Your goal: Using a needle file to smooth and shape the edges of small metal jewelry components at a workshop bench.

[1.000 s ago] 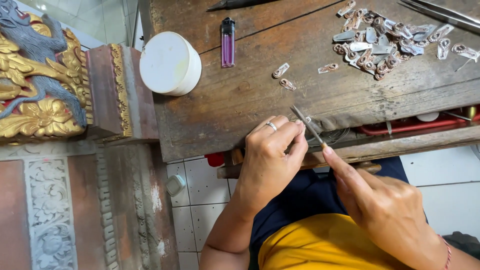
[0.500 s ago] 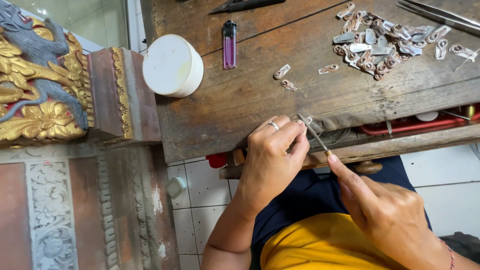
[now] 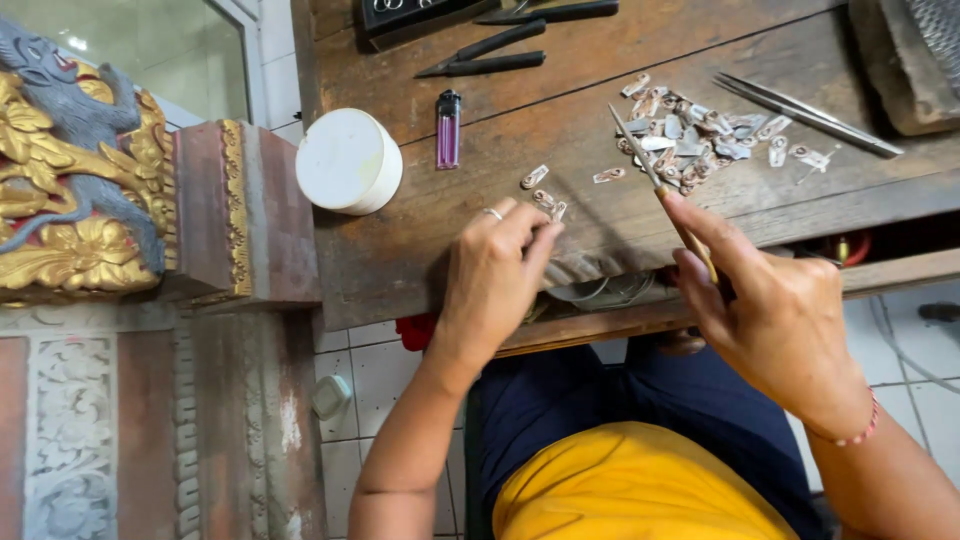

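Note:
My left hand (image 3: 495, 275), with a ring on one finger, rests on the worn wooden bench (image 3: 420, 240). Its fingertips pinch a small silver piece (image 3: 556, 209) beside two loose ones (image 3: 535, 177). My right hand (image 3: 770, 310) grips a thin needle file (image 3: 650, 170) by its handle. The file's tip points up over a heap of several small silver pieces (image 3: 690, 125), well apart from the left hand.
A white round container (image 3: 348, 160) and a purple lighter (image 3: 448, 130) lie at the left of the bench. Tweezers (image 3: 805, 112) lie at the right, dark pliers (image 3: 490, 55) at the back. A carved gold and red pillar (image 3: 120, 220) stands to the left.
My hands have parted. The right hand swung the file away to the right, up over the heap. The left hand moved forward with the small piece to the loose ones.

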